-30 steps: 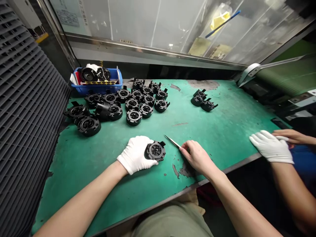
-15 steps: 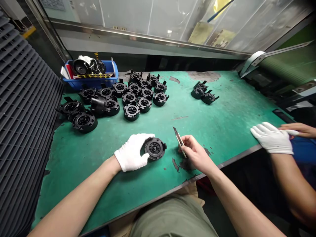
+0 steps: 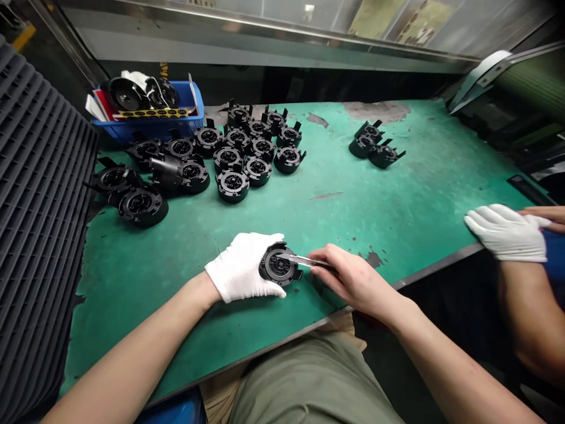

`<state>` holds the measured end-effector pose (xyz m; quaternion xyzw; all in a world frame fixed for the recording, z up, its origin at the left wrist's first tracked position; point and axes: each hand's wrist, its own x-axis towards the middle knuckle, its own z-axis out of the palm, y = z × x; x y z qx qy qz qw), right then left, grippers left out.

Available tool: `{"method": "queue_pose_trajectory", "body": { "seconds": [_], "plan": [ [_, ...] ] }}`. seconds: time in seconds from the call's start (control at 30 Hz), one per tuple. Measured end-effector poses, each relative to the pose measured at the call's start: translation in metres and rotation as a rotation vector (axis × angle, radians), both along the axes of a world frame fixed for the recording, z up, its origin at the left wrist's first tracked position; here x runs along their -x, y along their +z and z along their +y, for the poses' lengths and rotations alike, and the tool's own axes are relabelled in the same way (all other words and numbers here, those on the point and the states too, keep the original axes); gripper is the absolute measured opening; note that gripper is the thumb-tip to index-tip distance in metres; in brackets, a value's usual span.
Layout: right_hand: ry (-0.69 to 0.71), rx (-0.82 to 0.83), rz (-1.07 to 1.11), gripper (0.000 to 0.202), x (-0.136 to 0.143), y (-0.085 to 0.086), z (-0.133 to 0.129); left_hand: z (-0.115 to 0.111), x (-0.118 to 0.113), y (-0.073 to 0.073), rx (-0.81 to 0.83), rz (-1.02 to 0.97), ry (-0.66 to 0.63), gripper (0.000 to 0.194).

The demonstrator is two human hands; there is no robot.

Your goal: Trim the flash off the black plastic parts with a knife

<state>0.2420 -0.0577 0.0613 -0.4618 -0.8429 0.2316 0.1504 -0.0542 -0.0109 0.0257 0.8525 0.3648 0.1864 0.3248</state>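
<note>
A white glove covers my left hand (image 3: 247, 268), which grips a round black plastic part (image 3: 279, 268) just over the green table, its ribbed face up. My bare right hand (image 3: 338, 271) pinches a slim utility knife (image 3: 304, 261). The knife's blade points left and lies over the face of the round part; whether it touches is too small to tell. Several similar black parts (image 3: 232, 184) stand grouped at the back left, one of them lying on its side (image 3: 166, 172). A few more (image 3: 383, 154) stand at the back right.
A blue bin (image 3: 188, 122) with assorted items sits at the back left of the green table (image 3: 353, 218). Grey ribbed stacks (image 3: 39, 206) rise along the left edge. Another person's gloved hand (image 3: 507, 232) rests at the right edge.
The knife has turned from upright to nearly level and moved left over the round part. My left hand has turned the part slightly. The view has shifted downward.
</note>
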Motion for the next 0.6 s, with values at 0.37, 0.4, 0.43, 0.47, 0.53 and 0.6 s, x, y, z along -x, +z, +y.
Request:
{"method": "queue_pose_trajectory", "body": {
  "seconds": [0.37, 0.4, 0.43, 0.47, 0.53, 0.6],
  "plan": [
    [0.154, -0.104, -0.1, 0.016, -0.004, 0.001, 0.017, 0.003, 0.001, -0.005, -0.008, -0.01, -0.02, 0.091],
    [0.163, -0.098, -0.1, 0.016, -0.003, 0.002, 0.016, 0.003, 0.0, -0.005, -0.02, 0.001, -0.02, 0.095],
    [0.17, -0.092, -0.102, 0.016, -0.002, 0.003, 0.016, 0.003, 0.0, -0.006, -0.031, 0.014, -0.021, 0.099],
    [0.173, -0.089, -0.106, 0.016, -0.001, 0.004, 0.016, 0.003, -0.001, -0.007, -0.041, 0.027, -0.022, 0.102],
    [0.169, -0.095, -0.12, 0.016, 0.001, 0.006, 0.015, 0.003, -0.001, -0.008, -0.049, 0.041, -0.027, 0.1],
    [0.165, -0.112, -0.131, 0.015, 0.001, 0.006, 0.014, 0.003, -0.001, -0.009, -0.052, 0.039, -0.029, 0.094]
  ]
}}
